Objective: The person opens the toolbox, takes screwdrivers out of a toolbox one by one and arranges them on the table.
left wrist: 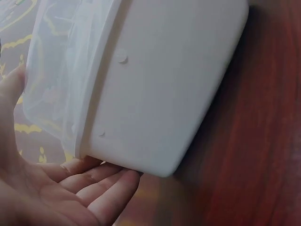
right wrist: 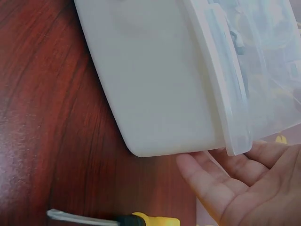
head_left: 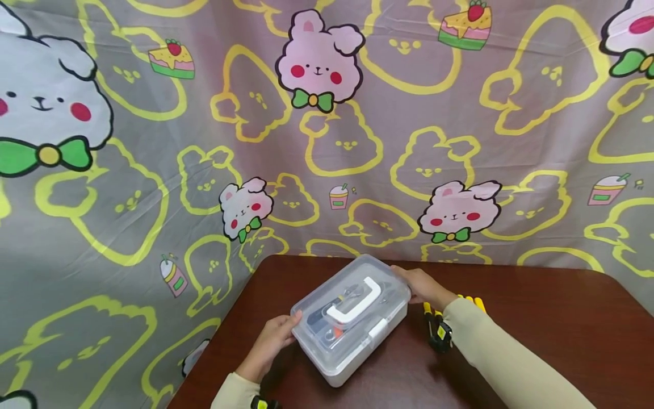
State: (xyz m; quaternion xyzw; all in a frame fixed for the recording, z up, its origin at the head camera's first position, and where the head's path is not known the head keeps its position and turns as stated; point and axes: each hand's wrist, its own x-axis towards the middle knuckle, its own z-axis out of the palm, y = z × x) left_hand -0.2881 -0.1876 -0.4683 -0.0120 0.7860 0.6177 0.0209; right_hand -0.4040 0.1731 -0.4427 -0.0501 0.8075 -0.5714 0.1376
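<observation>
A translucent white storage box (head_left: 352,318) with a clear lid and a white carry handle (head_left: 357,301) sits at an angle over the table. Small tools and an orange piece show through the lid. My left hand (head_left: 278,335) grips its near left end, thumb at the lid edge and fingertips under the rim, as the left wrist view shows at the box wall (left wrist: 155,84). At the far right end my right hand (head_left: 421,287) holds the box, its fingers (right wrist: 202,176) against the wall below the lid rim.
Yellow-and-black handled tools (head_left: 431,312) lie on the dark red-brown table (head_left: 552,318), partly behind my right sleeve. One of them, a screwdriver (right wrist: 155,220) with a metal shaft, shows in the right wrist view. A printed cloth (head_left: 398,142) hangs behind and left of the table.
</observation>
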